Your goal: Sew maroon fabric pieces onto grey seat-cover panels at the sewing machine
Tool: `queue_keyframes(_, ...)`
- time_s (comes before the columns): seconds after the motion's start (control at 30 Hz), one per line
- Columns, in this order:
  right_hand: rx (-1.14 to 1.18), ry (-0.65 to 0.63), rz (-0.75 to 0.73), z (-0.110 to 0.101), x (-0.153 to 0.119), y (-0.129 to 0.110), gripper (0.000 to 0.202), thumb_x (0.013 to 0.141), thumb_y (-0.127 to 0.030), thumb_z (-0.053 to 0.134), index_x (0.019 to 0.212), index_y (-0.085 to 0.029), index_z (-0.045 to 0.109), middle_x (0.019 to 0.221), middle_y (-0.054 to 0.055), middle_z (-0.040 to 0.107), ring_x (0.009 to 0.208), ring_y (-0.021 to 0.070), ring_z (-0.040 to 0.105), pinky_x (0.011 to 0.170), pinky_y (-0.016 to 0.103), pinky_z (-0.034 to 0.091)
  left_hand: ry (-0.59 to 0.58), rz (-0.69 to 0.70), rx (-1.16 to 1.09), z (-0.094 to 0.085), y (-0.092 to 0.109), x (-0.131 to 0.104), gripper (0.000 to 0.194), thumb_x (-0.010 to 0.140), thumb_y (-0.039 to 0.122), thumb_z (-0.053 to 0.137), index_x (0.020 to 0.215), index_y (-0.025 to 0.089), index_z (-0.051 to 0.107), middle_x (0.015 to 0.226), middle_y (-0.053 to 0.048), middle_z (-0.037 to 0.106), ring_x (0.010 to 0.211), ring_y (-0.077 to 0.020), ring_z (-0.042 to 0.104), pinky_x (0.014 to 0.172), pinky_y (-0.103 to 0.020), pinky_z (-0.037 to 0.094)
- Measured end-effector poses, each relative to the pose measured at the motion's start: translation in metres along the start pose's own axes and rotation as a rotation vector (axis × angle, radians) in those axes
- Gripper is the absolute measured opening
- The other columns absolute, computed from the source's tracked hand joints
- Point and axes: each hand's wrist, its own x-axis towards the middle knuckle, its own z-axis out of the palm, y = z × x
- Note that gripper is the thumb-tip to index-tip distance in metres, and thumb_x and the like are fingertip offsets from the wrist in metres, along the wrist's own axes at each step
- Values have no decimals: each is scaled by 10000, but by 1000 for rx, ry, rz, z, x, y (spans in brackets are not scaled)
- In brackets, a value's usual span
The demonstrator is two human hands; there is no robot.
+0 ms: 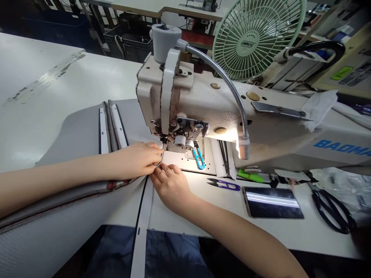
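Observation:
A grey fabric panel [72, 131] with dark seam edges lies across the table and drapes over its front edge. My left hand [146, 157] rests on it beside the needle, fingers closed on the fabric edge. Just right of it, my right hand [171, 184] pinches the edge where a white strip with a dark border [142, 227] meets the panel. That strip hangs down toward my lap. Both hands are close below the presser foot [164, 141] of the sewing machine [199, 104]; the fingertips partly hide the pinched edge.
Blue thread snips [198, 157] lie on the machine bed, and purple snips [223, 184] on the table. Further right are a phone [274, 202], black-handled scissors [333, 210] and a bright green object [251, 176]. A lamp [243, 146] lights the bed; a green fan [257, 38] stands behind.

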Motion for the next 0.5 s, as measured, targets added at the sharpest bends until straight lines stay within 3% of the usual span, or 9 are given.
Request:
queue_keyframes(0.13, -30, 28, -4, 2, 1, 3, 275, 986, -107, 436, 1135, -63, 663, 1031, 142, 715, 1043, 281, 635, 741, 383, 472, 22, 9, -2, -1, -2, 5, 185, 894, 210, 486, 820, 204, 655, 998, -60, 681, 1086, -235, 573, 979, -363, 442)
queue_keyframes(0.3, -41, -7, -9, 6, 0, 3, 314, 990, -85, 426, 1210, -18, 639, 1201, 221, 683, 1156, 288, 623, 835, 408, 492, 40, -25, 23, -5, -2, 11, 224, 870, 174, 463, 678, 186, 578, 874, -57, 663, 894, -211, 571, 797, -333, 454)
queue_keyframes(0.5, -66, -39, -4, 7, 5, 12, 345, 993, -108, 415, 1241, -27, 639, 1256, 198, 669, 1176, 281, 626, 853, 391, 505, 4, -190, 110, -11, -2, 23, 164, 838, 203, 466, 704, 199, 560, 707, -42, 620, 719, -208, 551, 646, -327, 369)
